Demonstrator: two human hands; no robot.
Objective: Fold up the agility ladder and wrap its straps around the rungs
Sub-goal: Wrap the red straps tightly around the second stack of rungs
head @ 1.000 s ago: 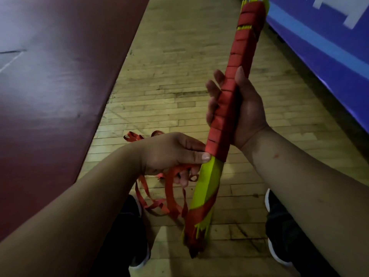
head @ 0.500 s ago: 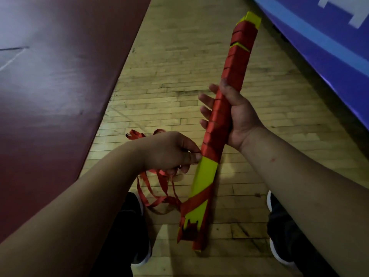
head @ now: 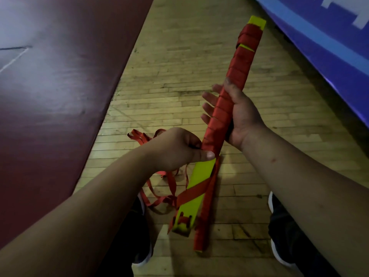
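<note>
Loose straps [head: 159, 186] trailed on floor [head: 179, 76], plenty unwound. Next, left hand [head: 175, 150]: grip pinched straps at wrap's lower edge. Folded rungs [head: 201, 176] tilted above floor, upper part wrapped, lower yellow stretch mostly bare. Finally right hand [head: 243, 116]: grip clasped rungs midway. Roughly two-thirds done, I'd judge.

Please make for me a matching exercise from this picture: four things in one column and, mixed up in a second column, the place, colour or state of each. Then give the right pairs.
Column one
1. left hand
2. right hand
3. loose straps
4. mat

Column two
A. maroon, at the left
B. holds the wrapped part of the rungs
C. hang tangled above the floor
D. grips the loose straps at the wrapping's lower edge

Pairs: 1-D, 2-B, 3-C, 4-A
</note>
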